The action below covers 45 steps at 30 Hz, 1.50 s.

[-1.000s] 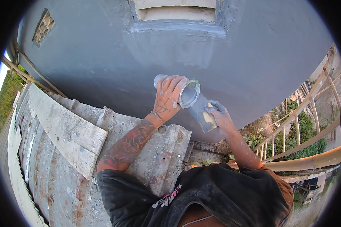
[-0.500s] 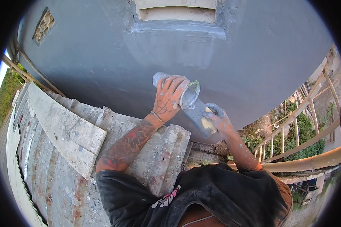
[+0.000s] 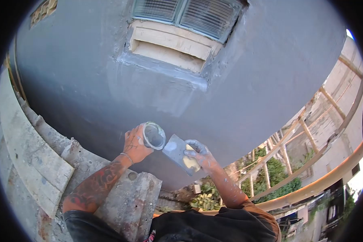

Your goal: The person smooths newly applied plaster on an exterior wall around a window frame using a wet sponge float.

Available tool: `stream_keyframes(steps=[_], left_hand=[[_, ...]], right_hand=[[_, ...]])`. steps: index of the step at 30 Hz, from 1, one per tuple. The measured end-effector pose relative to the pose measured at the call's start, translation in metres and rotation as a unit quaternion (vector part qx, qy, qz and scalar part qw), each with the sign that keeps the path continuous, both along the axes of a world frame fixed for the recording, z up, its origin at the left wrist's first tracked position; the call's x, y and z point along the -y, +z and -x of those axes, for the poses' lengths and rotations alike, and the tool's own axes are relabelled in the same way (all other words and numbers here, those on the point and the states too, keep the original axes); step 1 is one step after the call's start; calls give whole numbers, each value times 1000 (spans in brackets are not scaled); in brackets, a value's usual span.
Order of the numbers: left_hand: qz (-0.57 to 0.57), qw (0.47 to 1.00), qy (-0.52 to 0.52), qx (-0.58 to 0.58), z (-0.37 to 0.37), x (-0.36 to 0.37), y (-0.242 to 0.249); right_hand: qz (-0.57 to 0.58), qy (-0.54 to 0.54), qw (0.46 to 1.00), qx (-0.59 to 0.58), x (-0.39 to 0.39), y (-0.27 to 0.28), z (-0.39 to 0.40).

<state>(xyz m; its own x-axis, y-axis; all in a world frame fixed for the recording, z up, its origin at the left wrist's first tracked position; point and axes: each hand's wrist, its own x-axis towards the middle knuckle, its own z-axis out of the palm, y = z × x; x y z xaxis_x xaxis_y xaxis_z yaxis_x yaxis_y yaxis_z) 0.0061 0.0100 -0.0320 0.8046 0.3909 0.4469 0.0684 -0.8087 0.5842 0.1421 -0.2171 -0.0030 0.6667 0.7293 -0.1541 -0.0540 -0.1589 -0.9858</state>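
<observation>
My left hand [image 3: 135,144] is wrapped round a cut-open plastic container [image 3: 163,142], its round mouth turned up toward me and its rim smeared grey. Just right of it, my right hand [image 3: 204,156] grips the pale yellow handle [image 3: 190,162] of a flat rectangular trowel [image 3: 174,156]. A small dab of light grey paste [image 3: 171,146] sits on the blade's upper left corner. Blade and container are close but look apart. Grey smears cover the right fingers. Both hands are in front of the lower part of a grey-coated wall [image 3: 246,105].
Above is a glass window [image 3: 207,18] over a cream vent ledge [image 3: 169,42]. Corrugated roofing [image 3: 127,201] and a loose pale board [image 3: 32,157] lie to the left. Bamboo railing [image 3: 310,189] runs along the right, with plants [image 3: 276,177] below.
The container was tipped sideways over the trowel; now its mouth faces up and it has moved left, off the blade. My view has shifted up the wall, bringing in the window.
</observation>
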Motion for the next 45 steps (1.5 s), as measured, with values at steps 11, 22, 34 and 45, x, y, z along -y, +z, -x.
stream_keyframes(steps=[11, 22, 34, 45], left_hand=[[40, 997, -17, -60, 1, 0, -6], [72, 996, -24, -41, 5, 0, -1], [47, 998, -37, -31, 14, 11, -1], [35, 997, -57, -46, 9, 10, -8]], right_hand=[[237, -95, 296, 921, -15, 316, -65], [453, -40, 28, 890, -117, 432, -98], [375, -84, 64, 921, -127, 432, -82], [460, -33, -22, 887, -142, 379, -119]])
